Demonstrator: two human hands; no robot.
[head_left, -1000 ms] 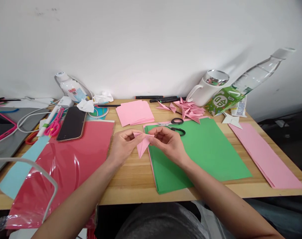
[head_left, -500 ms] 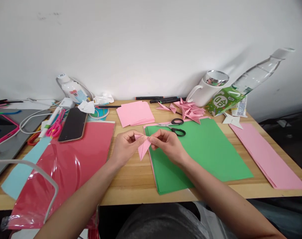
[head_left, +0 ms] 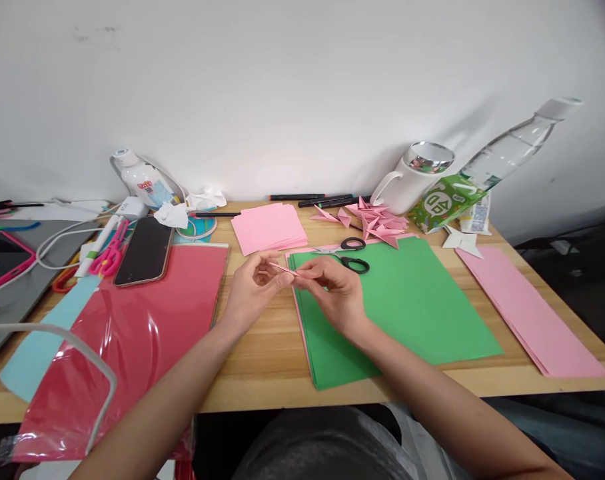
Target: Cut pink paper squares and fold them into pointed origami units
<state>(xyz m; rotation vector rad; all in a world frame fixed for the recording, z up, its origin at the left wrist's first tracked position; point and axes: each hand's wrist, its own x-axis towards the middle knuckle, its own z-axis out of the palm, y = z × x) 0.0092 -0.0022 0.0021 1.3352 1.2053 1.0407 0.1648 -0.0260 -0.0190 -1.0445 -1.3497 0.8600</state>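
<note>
The boldest writing before me is on the green box: large white characters on its face, tilted, and I can't read them with confidence. The white bottle at the back left carries red lettering over a pale blue label, too small to make out. A packet beside the green box has a block of dense print that I can't decipher, and the white plug block bears tiny marks, also illegible.

The green box covers the lower part of the clear bottle leaning behind it. A pink-cased phone is cut off by the left edge of my view, and my left forearm hides part of the red paper in its shiny wrapping. My right forearm crosses the green sheets.

I hold a small folded pink paper above the tabletop, just by the left edge of the green sheets. It's turned nearly edge-on, so its folds are hard to see. My left hand pinches it between thumb and curled fingers; my right hand grips its other end, fingers bent, the fingertips of both almost meeting. My forearms slant inward from the lower corners.
</note>
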